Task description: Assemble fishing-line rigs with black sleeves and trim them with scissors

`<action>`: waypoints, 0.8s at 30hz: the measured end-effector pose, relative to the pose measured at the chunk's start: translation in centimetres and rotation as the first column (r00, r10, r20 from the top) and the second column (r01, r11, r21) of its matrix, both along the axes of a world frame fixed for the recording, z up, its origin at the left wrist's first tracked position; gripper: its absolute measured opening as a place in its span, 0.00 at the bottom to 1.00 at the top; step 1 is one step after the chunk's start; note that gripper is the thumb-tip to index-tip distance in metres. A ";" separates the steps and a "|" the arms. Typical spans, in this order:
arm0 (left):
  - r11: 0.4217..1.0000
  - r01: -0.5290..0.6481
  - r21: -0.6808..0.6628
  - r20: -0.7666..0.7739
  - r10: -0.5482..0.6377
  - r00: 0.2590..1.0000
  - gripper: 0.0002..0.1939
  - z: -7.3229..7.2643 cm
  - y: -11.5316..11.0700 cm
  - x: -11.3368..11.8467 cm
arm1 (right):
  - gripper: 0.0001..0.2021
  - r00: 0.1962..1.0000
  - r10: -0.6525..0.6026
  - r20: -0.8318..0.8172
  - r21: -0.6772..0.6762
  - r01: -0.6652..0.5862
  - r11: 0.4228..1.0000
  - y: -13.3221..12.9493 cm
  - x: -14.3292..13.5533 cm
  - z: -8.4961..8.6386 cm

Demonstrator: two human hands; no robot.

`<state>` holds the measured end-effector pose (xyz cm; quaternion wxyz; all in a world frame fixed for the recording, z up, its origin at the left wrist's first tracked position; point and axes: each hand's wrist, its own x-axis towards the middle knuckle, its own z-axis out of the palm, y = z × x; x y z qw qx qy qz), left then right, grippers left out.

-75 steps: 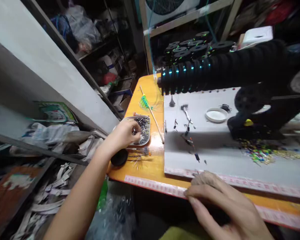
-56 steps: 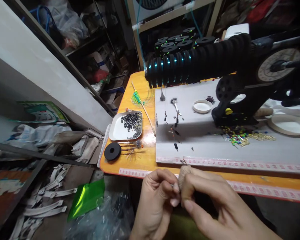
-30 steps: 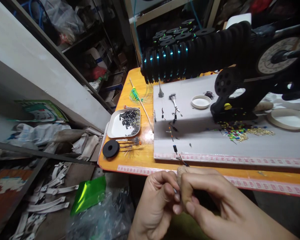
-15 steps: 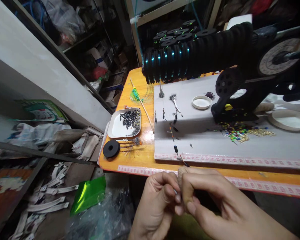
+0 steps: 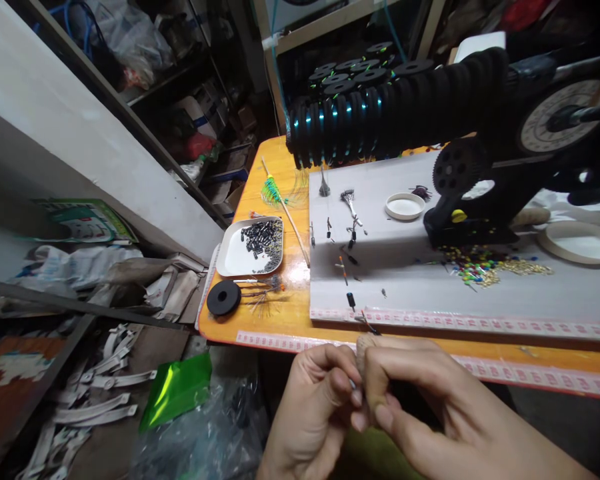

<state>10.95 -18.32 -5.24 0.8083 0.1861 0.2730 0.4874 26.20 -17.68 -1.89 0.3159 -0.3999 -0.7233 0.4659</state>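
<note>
My left hand [image 5: 317, 407] and my right hand [image 5: 420, 393] meet at the bottom centre, just in front of the table's front edge. Both have their fingers pinched together. Whatever lies between the fingertips is too small and hidden to name. Beyond them, a small black cylinder [image 5: 351, 301] and thin dark wire pieces [image 5: 366, 323] are on the grey board [image 5: 420, 300] near its pink measuring tape. A bundle with white stems [image 5: 349, 200] lies farther back on the board.
A white tray [image 5: 230, 257] of black and grey parts and a black spool [image 5: 223, 298] sit on the orange table [image 5: 270, 327] at left. A black machine [image 5: 445, 167] with spools overhangs the board. Coloured beads [image 5: 473, 267] and round white lids [image 5: 405, 207] lie at right.
The view has shifted very slightly, so the table and its contents appear a little to the right. Both hands keep nearly the same pose.
</note>
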 end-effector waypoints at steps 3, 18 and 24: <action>1.000 -0.001 -0.009 -0.023 0.001 1.000 0.21 0.1 0.1 0.0 | 0.09 1.000 -0.015 -0.002 0.028 0.015 0.999 0.1 0.0 -0.1; 0.848 -0.228 0.478 -0.341 0.419 0.842 0.04 -0.5 -0.3 -0.7 | 0.09 0.992 -0.066 -0.111 -0.110 0.054 0.992 0.4 -0.4 0.3; 0.480 -0.155 0.863 -0.349 0.790 0.505 0.04 -0.4 0.3 -0.9 | 0.06 0.976 -0.083 -0.202 -0.067 0.071 0.995 0.8 -0.4 0.3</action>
